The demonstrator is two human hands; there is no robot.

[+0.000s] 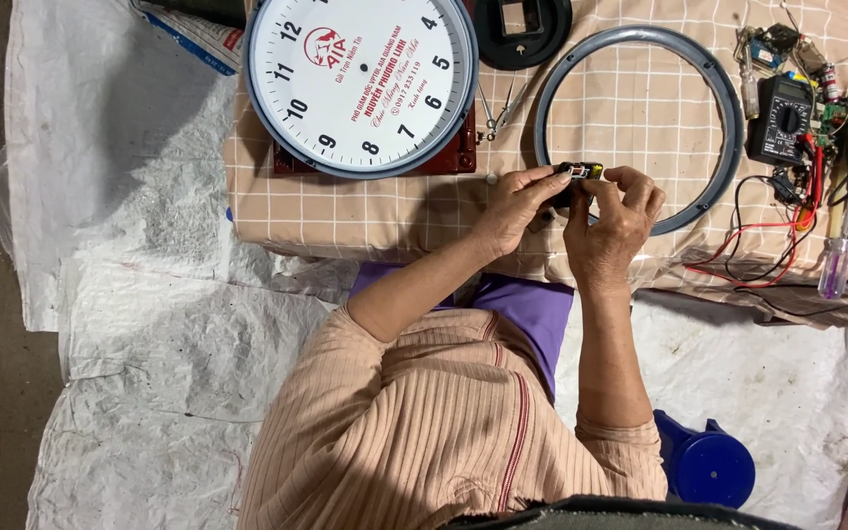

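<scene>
Both my hands hold a small black clock movement (pixel 577 173) with a yellow part, just above the near edge of a low table covered in checked cloth (pixel 365 211). My left hand (pixel 514 206) grips its left side. My right hand (pixel 615 221) pinches its right end with thumb and fingers. A large round white clock face (pixel 360 83) with black numerals lies to the left on a dark red base. A grey clock rim ring (pixel 640 128) lies flat just behind my hands.
A black round back cover (pixel 522 29) and tweezers (pixel 498 108) lie between the face and the ring. A multimeter (pixel 780 120), red and black leads, circuit boards and a screwdriver (pixel 836 265) crowd the right end. White sacking (pixel 149 324) covers the floor; a blue stool (pixel 704 461) stands at lower right.
</scene>
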